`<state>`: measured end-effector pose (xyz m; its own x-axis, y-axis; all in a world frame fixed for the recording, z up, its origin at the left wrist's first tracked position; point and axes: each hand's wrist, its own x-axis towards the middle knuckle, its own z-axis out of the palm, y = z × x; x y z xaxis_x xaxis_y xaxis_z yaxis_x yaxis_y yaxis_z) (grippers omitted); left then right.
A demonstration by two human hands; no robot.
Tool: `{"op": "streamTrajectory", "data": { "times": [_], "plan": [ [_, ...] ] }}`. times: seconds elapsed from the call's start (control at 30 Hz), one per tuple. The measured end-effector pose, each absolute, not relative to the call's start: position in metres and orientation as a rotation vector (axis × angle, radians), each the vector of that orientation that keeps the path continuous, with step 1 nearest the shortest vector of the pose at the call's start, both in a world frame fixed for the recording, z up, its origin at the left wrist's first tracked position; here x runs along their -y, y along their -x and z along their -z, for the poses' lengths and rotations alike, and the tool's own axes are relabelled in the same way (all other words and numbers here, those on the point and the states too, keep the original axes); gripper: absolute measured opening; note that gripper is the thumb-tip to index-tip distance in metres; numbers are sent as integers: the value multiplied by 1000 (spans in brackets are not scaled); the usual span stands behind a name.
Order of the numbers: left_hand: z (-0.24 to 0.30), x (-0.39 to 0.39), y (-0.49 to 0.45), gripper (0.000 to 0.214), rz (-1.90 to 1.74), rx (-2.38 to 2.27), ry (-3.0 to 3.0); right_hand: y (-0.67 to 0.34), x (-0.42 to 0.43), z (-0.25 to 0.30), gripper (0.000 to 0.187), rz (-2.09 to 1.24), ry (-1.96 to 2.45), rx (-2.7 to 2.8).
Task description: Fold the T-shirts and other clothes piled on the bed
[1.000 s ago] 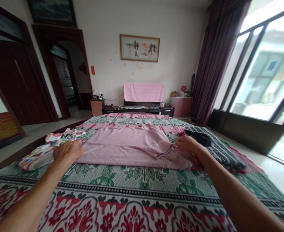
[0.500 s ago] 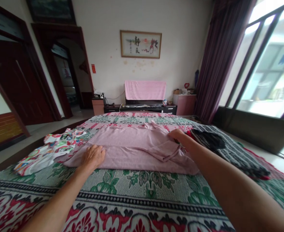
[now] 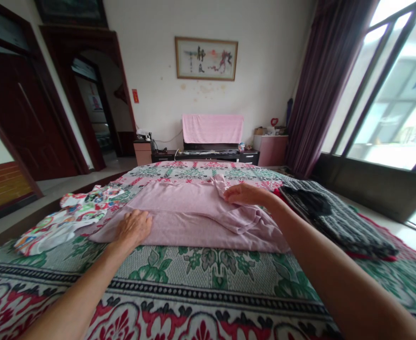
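Observation:
A pale pink garment (image 3: 186, 215) lies spread across a bed covered by a green, red and white patterned blanket (image 3: 208, 264). My left hand (image 3: 134, 227) rests flat on the garment's near left part, fingers spread, holding nothing. My right hand (image 3: 245, 193) lies on the folded-over sleeve near the garment's upper right, fingers extended along the cloth; I cannot see whether they pinch it.
A crumpled multicoloured garment (image 3: 69, 215) lies at the bed's left edge. A dark grey knit piece (image 3: 335, 219) lies on the right side. Beyond the bed stand a low cabinet with a pink cloth (image 3: 212, 128), a doorway on the left and a big window on the right.
My left hand moved right from the garment's left edge onto its near left part. My right hand moved left and up from the right edge onto the folded sleeve.

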<state>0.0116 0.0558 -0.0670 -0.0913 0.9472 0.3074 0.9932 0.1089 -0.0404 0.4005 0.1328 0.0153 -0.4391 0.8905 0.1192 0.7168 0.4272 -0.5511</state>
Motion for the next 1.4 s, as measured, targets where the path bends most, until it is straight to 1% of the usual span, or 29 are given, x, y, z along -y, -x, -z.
{"op": "streamTrajectory", "data": {
  "times": [0.03, 0.1, 0.17, 0.27, 0.47, 0.73, 0.83, 1.07, 1.27, 1.4],
  "plan": [
    [68, -56, -11, 38, 268, 2124, 1924, -407, -130, -12, 29, -494, 1380, 2236],
    [71, -58, -9, 38, 290, 2105, 1920, -421, -128, -4, 29, -297, 1542, 2079],
    [75, -61, -6, 38, 310, 2081, 1911, -435, -127, 5, 26, -210, 1728, 1982],
    [81, -64, -3, 38, 314, 2041, 1902, -446, -126, 14, 23, -205, 1861, 1954],
    [84, -65, -1, 38, 283, 2020, 1886, -435, -129, 10, 26, -143, 1829, 1916],
    [89, -67, 2, 39, 324, 1981, 1882, -418, -132, 14, 27, -191, 1853, 2015],
    [90, -67, 3, 39, 313, 1957, 1880, -420, -133, 12, 26, -156, 1888, 1941],
    [86, -67, 1, 40, 253, 1983, 1880, -450, -140, 6, 23, -121, 2032, 1578],
    [82, -64, -1, 38, 255, 2031, 1870, -470, -139, 12, 21, -179, 2207, 1555],
    [78, -61, -3, 39, 258, 2074, 1903, -471, -141, 20, 24, -184, 2259, 1570]
  ]
}}
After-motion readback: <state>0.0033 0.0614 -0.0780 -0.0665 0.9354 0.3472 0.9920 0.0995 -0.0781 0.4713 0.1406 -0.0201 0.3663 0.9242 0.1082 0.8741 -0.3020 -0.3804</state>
